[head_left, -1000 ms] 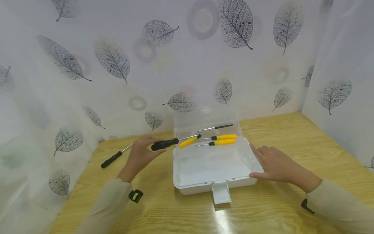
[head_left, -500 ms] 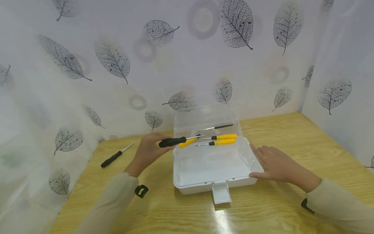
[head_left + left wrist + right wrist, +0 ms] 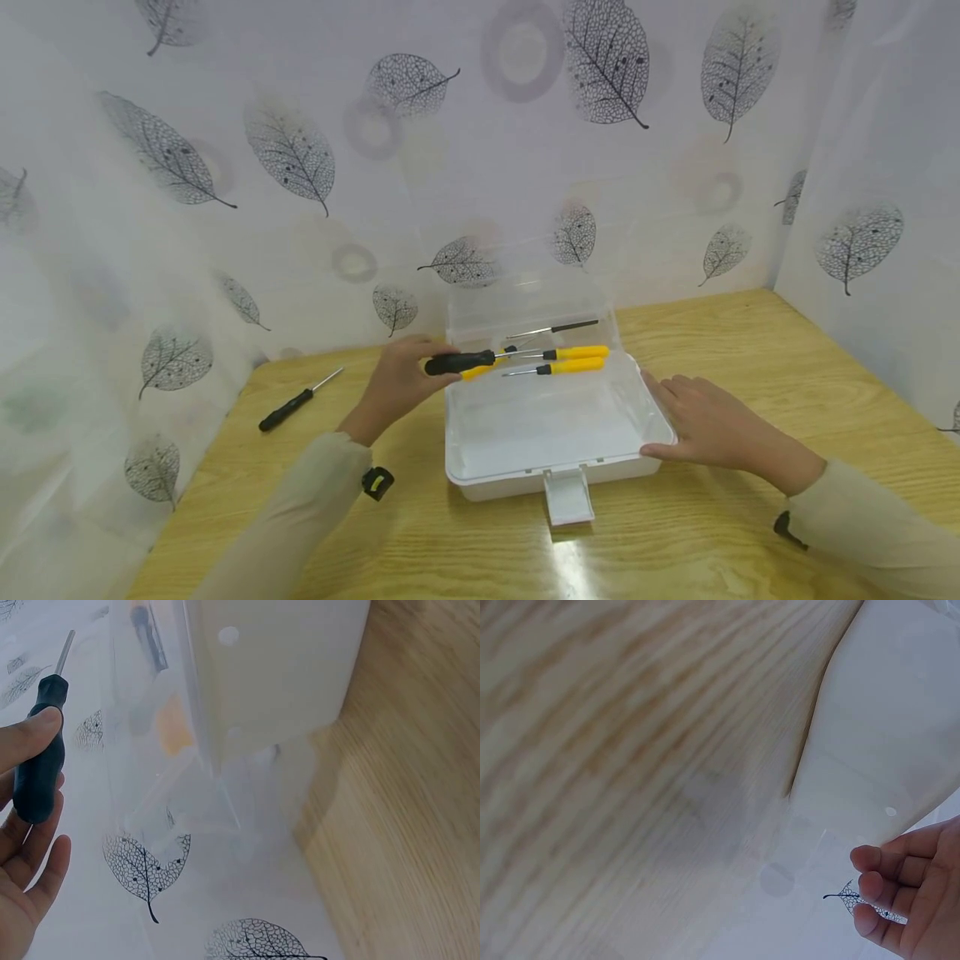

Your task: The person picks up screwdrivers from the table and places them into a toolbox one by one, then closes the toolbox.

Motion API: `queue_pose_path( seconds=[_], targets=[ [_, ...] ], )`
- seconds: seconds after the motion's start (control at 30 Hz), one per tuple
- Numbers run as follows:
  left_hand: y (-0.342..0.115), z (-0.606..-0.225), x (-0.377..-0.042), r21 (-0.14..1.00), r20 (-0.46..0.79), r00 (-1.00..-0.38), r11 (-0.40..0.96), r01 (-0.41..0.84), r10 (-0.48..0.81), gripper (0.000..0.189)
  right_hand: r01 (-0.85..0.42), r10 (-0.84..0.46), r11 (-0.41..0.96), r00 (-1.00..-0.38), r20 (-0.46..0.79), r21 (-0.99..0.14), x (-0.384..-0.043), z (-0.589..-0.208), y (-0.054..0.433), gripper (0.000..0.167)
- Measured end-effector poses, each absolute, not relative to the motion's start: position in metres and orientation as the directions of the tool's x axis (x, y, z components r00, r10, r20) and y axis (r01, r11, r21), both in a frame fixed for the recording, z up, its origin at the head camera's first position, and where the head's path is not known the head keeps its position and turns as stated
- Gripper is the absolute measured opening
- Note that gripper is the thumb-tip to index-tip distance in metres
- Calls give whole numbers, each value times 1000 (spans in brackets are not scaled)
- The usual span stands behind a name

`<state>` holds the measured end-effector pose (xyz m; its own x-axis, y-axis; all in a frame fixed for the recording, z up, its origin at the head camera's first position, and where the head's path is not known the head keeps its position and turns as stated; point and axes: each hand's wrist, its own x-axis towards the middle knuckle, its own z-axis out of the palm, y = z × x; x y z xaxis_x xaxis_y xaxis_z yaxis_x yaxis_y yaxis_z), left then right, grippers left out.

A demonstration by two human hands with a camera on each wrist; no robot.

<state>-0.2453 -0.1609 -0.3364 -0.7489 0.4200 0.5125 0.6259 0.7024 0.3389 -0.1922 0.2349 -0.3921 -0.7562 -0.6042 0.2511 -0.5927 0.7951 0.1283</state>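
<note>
My left hand point(image 3: 406, 379) pinches a black-handled screwdriver point(image 3: 461, 362) between thumb and fingers, above the left rim of a white plastic box point(image 3: 540, 433). Its metal shaft points right, over the box's back part. In the left wrist view, the thumb presses on the screwdriver's dark handle point(image 3: 41, 769). At the box's front right corner, my right hand point(image 3: 705, 421) holds the rim, thumb at the front and fingers along the side. Inside lie two yellow-handled screwdrivers point(image 3: 576, 365) side by side. Another yellow handle point(image 3: 477, 372) is partly hidden behind the held screwdriver.
A thin dark-handled tool point(image 3: 573, 326) lies near the box's back. The clear lid point(image 3: 528, 304) stands raised behind, and a white latch point(image 3: 568, 497) hangs in front. Another black screwdriver point(image 3: 287, 409) lies left on the wooden table point(image 3: 720, 517). A leaf-patterned sheet point(image 3: 450, 183) hangs behind.
My left hand has moved right with the black screwdriver, from beside the box to over its left rim. My right hand and the box have stayed in place.
</note>
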Motion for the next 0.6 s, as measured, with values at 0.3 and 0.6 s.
queue_pose_path(
  seconds=[0.3,0.6],
  targets=[
    [-152,-339,-250,349,504,-743,683,642,441,30,-583,-592,804,-772,232,114,-192,-391,235,98],
    [-145,-341,-253,375,496,-734,649,662,463,30,-586,-595,802,-769,234,115,-193,-392,235,97]
  ],
)
